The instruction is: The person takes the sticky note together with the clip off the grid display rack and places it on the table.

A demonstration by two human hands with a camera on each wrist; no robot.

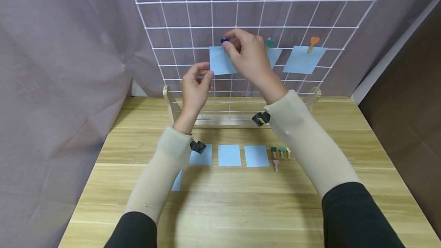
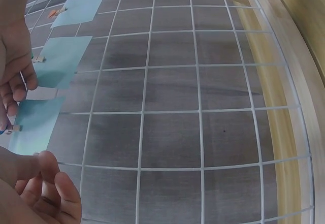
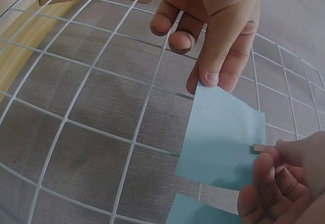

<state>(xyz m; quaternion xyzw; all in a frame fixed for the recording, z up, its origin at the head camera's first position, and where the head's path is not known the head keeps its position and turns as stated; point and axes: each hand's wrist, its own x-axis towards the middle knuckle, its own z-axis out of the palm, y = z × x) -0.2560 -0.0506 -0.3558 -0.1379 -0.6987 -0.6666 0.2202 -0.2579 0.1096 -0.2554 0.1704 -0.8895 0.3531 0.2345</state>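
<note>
A blue paper square (image 1: 220, 61) hangs against the white wire grid (image 1: 182, 48). My left hand (image 1: 196, 87) pinches its lower left corner between thumb and fingers, as the right wrist view shows. At the top edge, my right hand (image 1: 250, 54) pinches a small wooden clothespin (image 3: 259, 148) with a dark blue heart (image 1: 224, 40); the clothespin sits over the paper's edge. Just right, partly behind my right hand, hangs a second blue square (image 1: 274, 56) under a green heart clothespin (image 1: 270, 43). A third square (image 1: 303, 60) hangs farther right from an orange heart clothespin (image 1: 314, 41).
Wooden feet (image 1: 169, 102) hold the grid up at the back of the wooden table (image 1: 220, 209). Blue squares (image 1: 229, 155) lie in a row on the tabletop, one partly under my left forearm. Several heart clothespins (image 1: 276, 163) lie to their right. Grey cloth (image 1: 62, 68) hangs behind.
</note>
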